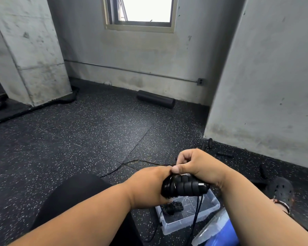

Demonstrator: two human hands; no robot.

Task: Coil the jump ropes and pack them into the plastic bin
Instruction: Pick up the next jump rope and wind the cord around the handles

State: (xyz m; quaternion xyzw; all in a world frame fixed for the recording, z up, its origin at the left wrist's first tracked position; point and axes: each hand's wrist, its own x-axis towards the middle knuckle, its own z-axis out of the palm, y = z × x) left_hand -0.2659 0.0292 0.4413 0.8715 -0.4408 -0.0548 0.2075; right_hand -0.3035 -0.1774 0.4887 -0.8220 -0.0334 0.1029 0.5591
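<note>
Gripping the jump rope handles [187, 186] and coiled cord, left hand [149, 185] clenched round them; right hand [197, 164] pinches the cord [132, 163] above the plastic bin [194, 215].

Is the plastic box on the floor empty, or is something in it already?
Not empty. The clear plastic box has its lid off, and one black coiled jump rope already lies on its bottom.

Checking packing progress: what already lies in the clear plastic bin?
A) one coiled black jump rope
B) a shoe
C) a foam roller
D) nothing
A: a coiled black jump rope lies on the floor of the clear plastic bin, below the hands winding another rope.
</note>
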